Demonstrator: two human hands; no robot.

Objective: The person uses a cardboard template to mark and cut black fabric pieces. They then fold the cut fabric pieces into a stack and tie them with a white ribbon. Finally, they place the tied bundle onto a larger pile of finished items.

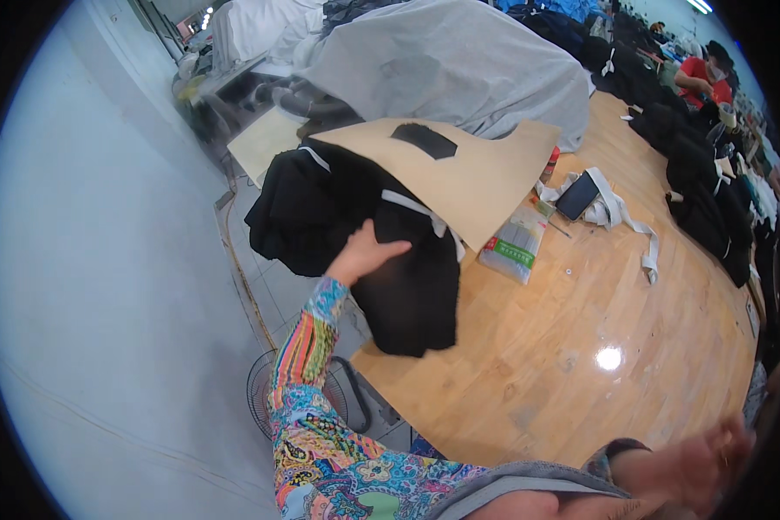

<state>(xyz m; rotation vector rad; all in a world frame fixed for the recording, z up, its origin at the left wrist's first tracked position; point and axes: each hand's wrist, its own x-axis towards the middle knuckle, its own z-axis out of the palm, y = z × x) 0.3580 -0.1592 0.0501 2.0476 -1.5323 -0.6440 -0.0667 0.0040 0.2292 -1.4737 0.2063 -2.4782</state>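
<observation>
Left arm in a multicoloured patterned sleeve runs up from the lower centre of the frame. Left hand (362, 251) at mid-frame, fingers extended, loosely spread. Right hand (706, 464) at lower right edge, blurred; finger pose unreadable.

A wooden table (581, 347) carries a black garment pile (355, 225) at its left edge, a cardboard pattern (477, 173) beside it, a plastic packet (513, 247), a phone (576, 196) on white straps (633, 227), and grey cloth (459, 65) at the far end.

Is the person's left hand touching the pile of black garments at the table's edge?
Touching. In the head view the left hand lies flat on the black garments, its fingers spread over the cloth with no gap showing.
</observation>
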